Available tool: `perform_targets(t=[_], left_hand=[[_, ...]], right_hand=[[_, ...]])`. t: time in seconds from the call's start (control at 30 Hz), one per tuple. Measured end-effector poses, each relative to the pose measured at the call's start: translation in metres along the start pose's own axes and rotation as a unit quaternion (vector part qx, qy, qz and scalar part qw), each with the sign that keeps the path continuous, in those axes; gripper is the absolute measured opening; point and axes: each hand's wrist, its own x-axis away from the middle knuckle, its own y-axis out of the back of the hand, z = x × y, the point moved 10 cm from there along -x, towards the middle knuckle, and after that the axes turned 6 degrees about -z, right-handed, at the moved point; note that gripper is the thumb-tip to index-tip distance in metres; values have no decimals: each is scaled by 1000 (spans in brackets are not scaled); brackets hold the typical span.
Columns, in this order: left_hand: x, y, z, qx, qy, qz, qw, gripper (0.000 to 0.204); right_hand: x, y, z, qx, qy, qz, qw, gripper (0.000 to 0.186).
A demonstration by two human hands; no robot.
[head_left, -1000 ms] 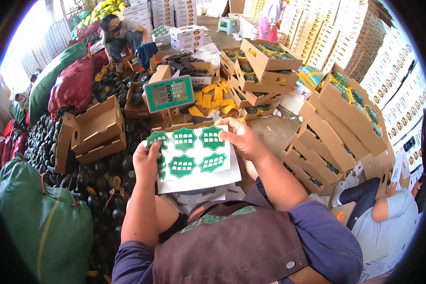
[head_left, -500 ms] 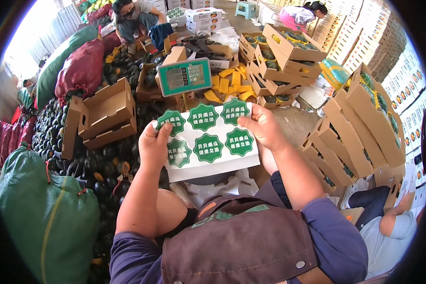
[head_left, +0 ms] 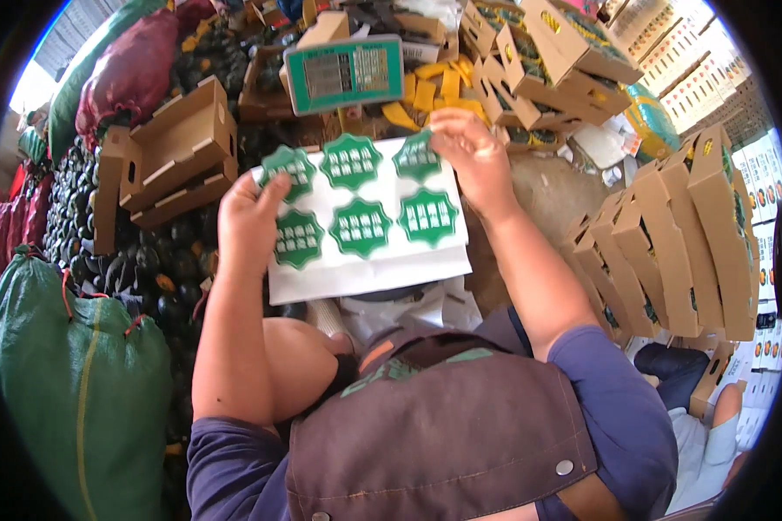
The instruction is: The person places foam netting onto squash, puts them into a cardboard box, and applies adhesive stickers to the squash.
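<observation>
Since earlier, the right hand (head_left: 478, 161) is shifting up the white sheet (head_left: 391, 187), pinching its upper-right green label (head_left: 414, 161); the left hand (head_left: 250, 217) is clamping the left edge, fingers hiding behind. Rightward, a co-worker (head_left: 719, 445) is being cut off.

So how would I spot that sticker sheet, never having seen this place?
Start from the brown apron at the bottom centre. Just above it, the left hand and right hand hold a white sticker sheet by its upper corners. Unlike the green-framed panel beyond it, it bears six wavy-edged green labels in two rows of three.
</observation>
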Motion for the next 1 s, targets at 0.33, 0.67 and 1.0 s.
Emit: perform_targets(t=[0.33,0.67,1.0], left_hand=[[-32,73,11,33,-34,-105,993,16],[-31,67,15,41,-26,-75,996,15],[-28,68,13,61,-45,-55,996,16]], right_hand=[[104,90,-223,509,-237,-21,827,15],[117,59,-194,664,-100,26,740,48],[165,16,-197,620,-82,323,710,70]])
